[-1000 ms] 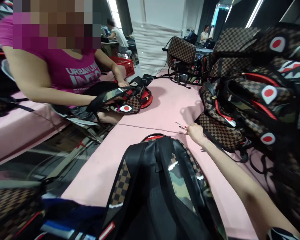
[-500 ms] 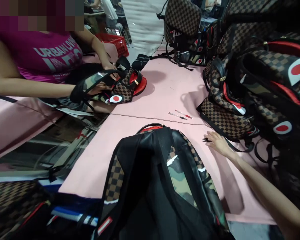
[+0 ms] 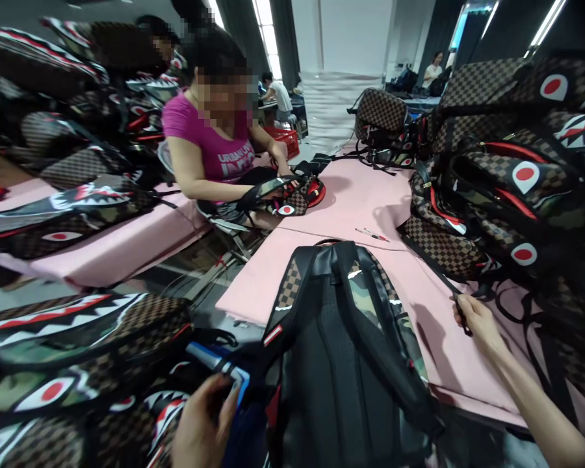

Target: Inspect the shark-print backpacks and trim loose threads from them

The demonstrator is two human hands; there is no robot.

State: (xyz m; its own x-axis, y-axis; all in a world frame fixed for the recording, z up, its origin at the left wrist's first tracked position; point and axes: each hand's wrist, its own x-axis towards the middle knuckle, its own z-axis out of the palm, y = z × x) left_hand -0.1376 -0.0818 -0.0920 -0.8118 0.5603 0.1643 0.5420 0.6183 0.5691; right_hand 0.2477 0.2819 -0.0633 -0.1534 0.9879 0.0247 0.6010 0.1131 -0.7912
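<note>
A black backpack [image 3: 316, 364] with checkered and camouflage panels lies before me, its straps and padded back facing up. My right hand [image 3: 480, 325] is beside it over the pink table, closed around small black snips [image 3: 463, 317]. Strap ends from the stacked bags lie close to that hand. My left hand [image 3: 202, 419] is low on the left, fingers curved and thumb apart, with nothing visible in it. It is near a blue-edged item [image 3: 238, 374] between the backpack and the bags on the left; whether they touch I cannot tell.
A co-worker [image 3: 219, 143] sits across, handling another backpack [image 3: 297, 198]. Finished-looking bags pile up on the right [image 3: 497, 188] and lower left [image 3: 78, 364]. Pens [image 3: 370, 234] and a thin cord lie on the pink table [image 3: 365, 188]. A red crate [image 3: 285, 140] stands behind.
My view has lifted and turned left. My left hand has come into view at the lower left. My right hand has drawn back towards me with the snips.
</note>
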